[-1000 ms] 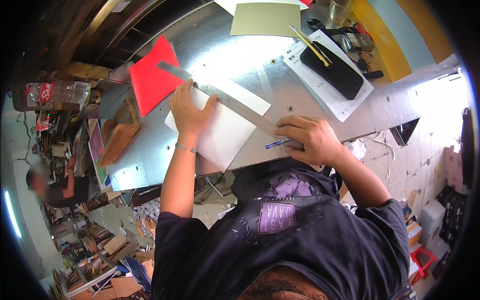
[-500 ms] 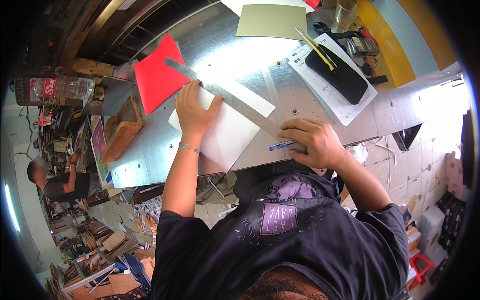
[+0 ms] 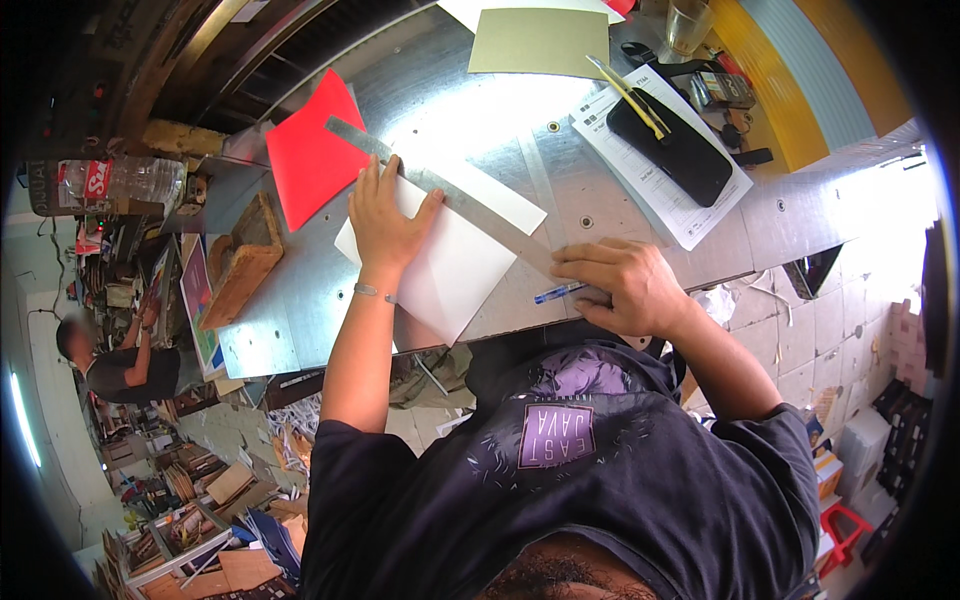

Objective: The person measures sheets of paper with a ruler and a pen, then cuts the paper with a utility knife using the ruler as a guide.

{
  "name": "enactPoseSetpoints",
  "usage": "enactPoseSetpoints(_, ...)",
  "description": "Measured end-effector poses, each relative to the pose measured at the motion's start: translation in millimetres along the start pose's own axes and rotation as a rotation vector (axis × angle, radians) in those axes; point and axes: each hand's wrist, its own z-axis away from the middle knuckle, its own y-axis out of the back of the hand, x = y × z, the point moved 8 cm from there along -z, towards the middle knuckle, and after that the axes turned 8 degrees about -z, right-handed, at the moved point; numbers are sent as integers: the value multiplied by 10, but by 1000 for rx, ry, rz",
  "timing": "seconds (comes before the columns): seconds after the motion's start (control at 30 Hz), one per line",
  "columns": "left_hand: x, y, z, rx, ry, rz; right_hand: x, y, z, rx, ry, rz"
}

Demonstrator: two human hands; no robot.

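Note:
A steel ruler lies slantwise over a folded white sheet on the metal-topped table. My left hand rests flat with fingers spread, its fingertips on the ruler and its palm over the sheet. At the ruler's near right end, the curled fingers of my right hand touch the metal. A blue pen pokes out from under those fingers, its other end hidden in the hand. The ruler's far end overlaps a red sheet.
To the right, a black phone and a yellow cutter knife lie on printed papers. Greenish board sits at the back. A wooden tray stands at the left edge. Yellow-and-grey stacks fill the far right. Another person works at left.
Both hands, the ruler and the white sheet keep their places on the table. The whole view has shifted very slightly.

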Motion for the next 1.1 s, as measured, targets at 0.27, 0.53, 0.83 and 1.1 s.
enactPoseSetpoints(0.27,-63,-70,-1,-32,27,32,-11,-6,-10,-14,0,2)
enactPoseSetpoints(0.53,-44,-72,-8,-64,36,12,-4,-12,-14,-6,1,16)
enactPoseSetpoints(0.83,-35,-66,-8,-79,45,12,-7,-4,0,-3,1,4)
enactPoseSetpoints(1.1,-45,-84,-15,-74,32,30,12,-21,-8,-12,-3,-45)
